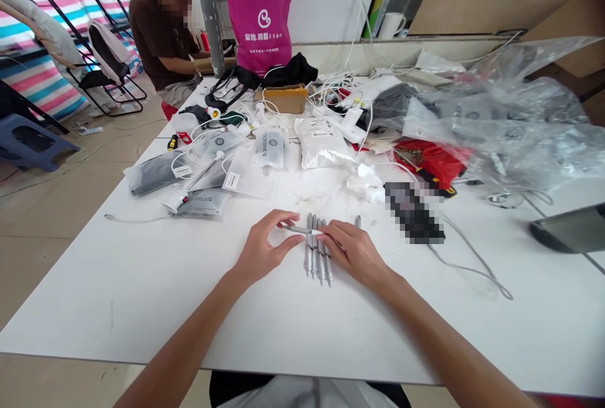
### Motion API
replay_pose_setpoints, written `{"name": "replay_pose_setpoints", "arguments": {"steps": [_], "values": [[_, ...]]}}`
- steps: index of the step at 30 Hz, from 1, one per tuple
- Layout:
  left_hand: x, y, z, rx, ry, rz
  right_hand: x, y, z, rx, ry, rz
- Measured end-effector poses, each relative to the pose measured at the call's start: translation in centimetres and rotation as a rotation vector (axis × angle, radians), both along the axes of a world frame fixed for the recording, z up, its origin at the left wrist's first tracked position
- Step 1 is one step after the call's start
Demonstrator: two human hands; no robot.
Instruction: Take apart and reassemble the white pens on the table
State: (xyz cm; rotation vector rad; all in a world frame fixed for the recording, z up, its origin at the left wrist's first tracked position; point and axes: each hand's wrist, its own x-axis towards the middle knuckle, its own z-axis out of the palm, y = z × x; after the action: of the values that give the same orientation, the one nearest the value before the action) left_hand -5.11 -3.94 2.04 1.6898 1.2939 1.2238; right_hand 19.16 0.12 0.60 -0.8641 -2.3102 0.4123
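Observation:
A silver-grey pen (301, 229) is held level above the table, its right end pinched in the fingers of my right hand (352, 249). Around the pen's left end curves my left hand (265, 244), thumb and fingers apart; whether a fingertip touches the pen I cannot make out. Several similar pens (317, 260) lie side by side beneath, pointing away from me, partly covered by the held pen and my right hand. Beyond my right hand the end of another grey pen (358, 222) shows, the rest hidden.
Packaged pouches (155, 173), a white padded bag (324, 143) and tangled cables cover the table's far half. A blurred dark object (413, 212) with a grey cable (472, 269) lies right. Clear plastic (510, 118) heaps behind. A person (163, 36) sits back left.

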Motion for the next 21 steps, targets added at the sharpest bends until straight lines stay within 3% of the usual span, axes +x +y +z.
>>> {"name": "replay_pose_setpoints", "arguments": {"steps": [4, 11, 16, 21], "values": [[-0.20, 0.22, 0.07, -0.166, -0.047, 0.045, 0.08, 0.10, 0.09, 0.000, 0.015, -0.028], [-0.02, 0.39, -0.18, -0.248, -0.226, 0.045, 0.15, 0.17, 0.23, 0.032, 0.037, -0.031], [-0.03, 0.45, -0.20, -0.183, -0.275, -0.006, 0.21, 0.33, 0.15, 0.049, 0.044, -0.011], [-0.11, 0.61, -0.43, -0.300, -0.283, 0.042, 0.21, 0.23, 0.39, 0.077, 0.041, -0.002]]}}
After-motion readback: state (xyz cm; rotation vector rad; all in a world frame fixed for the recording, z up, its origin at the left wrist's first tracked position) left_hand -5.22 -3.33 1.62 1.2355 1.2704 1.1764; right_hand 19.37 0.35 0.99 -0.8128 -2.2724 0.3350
